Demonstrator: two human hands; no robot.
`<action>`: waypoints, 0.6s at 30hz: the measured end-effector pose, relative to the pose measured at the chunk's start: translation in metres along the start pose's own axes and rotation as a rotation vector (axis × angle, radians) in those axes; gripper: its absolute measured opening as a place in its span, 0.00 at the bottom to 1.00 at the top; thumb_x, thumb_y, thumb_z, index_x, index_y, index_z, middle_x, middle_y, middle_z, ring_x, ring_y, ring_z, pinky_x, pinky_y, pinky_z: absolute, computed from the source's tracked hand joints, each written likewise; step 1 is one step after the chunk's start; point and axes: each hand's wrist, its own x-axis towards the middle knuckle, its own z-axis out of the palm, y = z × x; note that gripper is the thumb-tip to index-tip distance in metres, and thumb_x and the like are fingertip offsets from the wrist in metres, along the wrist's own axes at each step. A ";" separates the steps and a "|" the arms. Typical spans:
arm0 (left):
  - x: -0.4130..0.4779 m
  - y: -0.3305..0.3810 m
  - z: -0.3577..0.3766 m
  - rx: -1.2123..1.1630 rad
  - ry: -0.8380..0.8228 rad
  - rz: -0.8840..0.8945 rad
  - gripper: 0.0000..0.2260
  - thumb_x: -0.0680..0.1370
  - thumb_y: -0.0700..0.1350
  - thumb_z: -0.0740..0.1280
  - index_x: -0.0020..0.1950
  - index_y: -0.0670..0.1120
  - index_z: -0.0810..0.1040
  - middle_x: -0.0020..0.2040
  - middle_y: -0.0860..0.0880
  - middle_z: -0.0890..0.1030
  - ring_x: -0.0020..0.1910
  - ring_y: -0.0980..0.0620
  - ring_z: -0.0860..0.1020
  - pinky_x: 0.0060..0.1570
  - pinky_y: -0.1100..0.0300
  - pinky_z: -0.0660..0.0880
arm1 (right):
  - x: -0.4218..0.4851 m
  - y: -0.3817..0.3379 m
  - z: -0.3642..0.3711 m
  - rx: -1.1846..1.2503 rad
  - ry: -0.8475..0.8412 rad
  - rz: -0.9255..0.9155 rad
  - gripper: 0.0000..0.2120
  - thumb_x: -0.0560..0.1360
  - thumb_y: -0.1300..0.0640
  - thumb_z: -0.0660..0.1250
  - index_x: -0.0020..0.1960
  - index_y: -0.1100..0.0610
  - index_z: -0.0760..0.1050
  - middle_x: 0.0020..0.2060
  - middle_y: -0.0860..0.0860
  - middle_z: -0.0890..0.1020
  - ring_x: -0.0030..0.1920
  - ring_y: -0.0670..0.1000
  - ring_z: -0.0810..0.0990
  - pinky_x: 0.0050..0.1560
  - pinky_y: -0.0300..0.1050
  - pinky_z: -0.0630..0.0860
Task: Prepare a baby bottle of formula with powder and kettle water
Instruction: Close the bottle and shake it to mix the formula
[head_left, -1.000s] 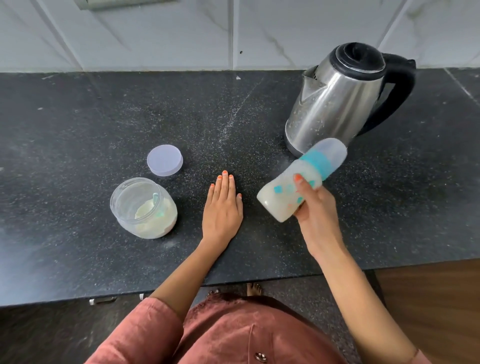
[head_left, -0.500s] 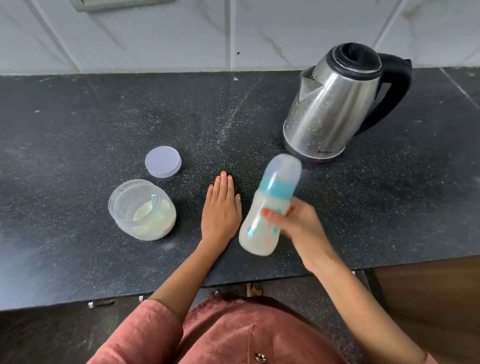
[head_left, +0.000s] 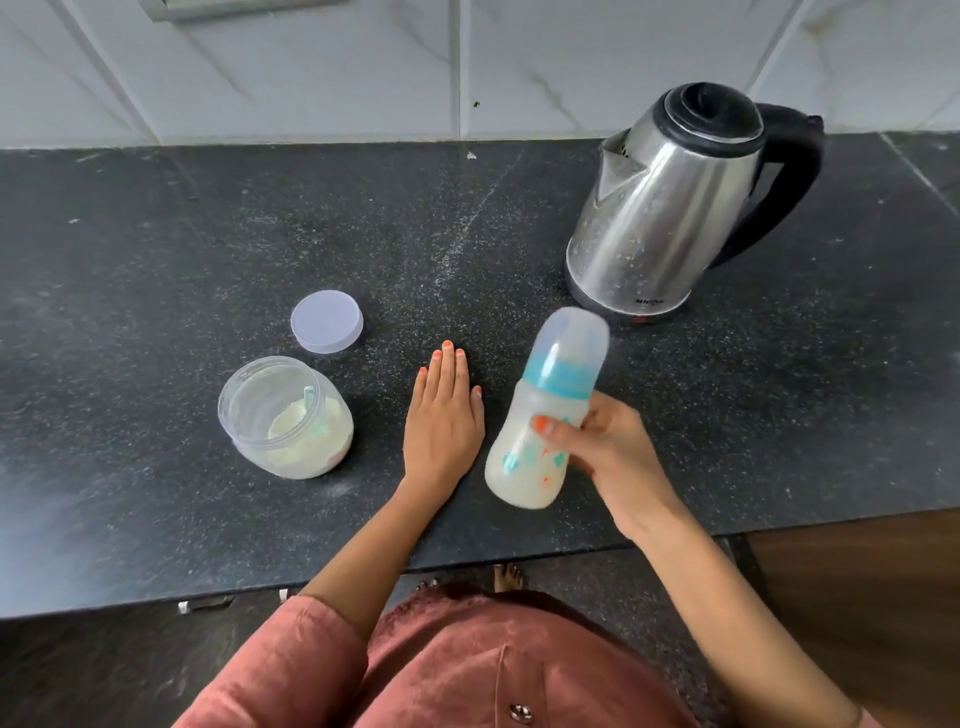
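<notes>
My right hand (head_left: 605, 447) grips a capped baby bottle (head_left: 545, 415) with a teal ring and milky liquid inside, held above the black counter (head_left: 156, 234) and tilted slightly to the right. My left hand (head_left: 444, 421) lies flat on the counter just left of the bottle, fingers together, holding nothing. An open clear jar of formula powder (head_left: 288, 415) with a scoop inside stands to the left. Its pale round lid (head_left: 326, 321) lies behind it. A steel kettle (head_left: 670, 208) with a black handle stands at the back right.
A tiled wall (head_left: 467, 67) runs along the back of the counter. The counter's front edge is close to my body, with a wooden panel (head_left: 857, 597) below at the right.
The bottle has swung from a strong rightward tilt near the kettle down toward me, and is now nearly upright. My left hand has stayed flat on the counter.
</notes>
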 end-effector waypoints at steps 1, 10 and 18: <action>0.000 0.000 0.000 0.001 -0.002 -0.004 0.28 0.78 0.51 0.40 0.72 0.37 0.58 0.74 0.40 0.59 0.73 0.43 0.57 0.71 0.53 0.48 | 0.004 -0.002 -0.002 0.112 0.062 -0.012 0.11 0.59 0.59 0.75 0.42 0.54 0.80 0.36 0.47 0.85 0.41 0.47 0.82 0.44 0.41 0.79; 0.000 0.000 0.001 -0.011 0.013 0.006 0.30 0.77 0.52 0.38 0.73 0.37 0.57 0.74 0.40 0.58 0.74 0.44 0.56 0.71 0.54 0.47 | -0.005 0.003 0.007 -0.022 -0.035 0.040 0.12 0.59 0.61 0.75 0.41 0.54 0.79 0.34 0.45 0.85 0.39 0.44 0.82 0.40 0.36 0.78; 0.000 0.000 0.001 0.003 0.003 -0.014 0.23 0.81 0.49 0.45 0.74 0.39 0.54 0.75 0.41 0.55 0.75 0.46 0.52 0.71 0.56 0.44 | 0.016 -0.005 0.000 0.420 0.247 -0.073 0.08 0.68 0.58 0.66 0.47 0.54 0.76 0.39 0.46 0.84 0.41 0.42 0.82 0.45 0.39 0.79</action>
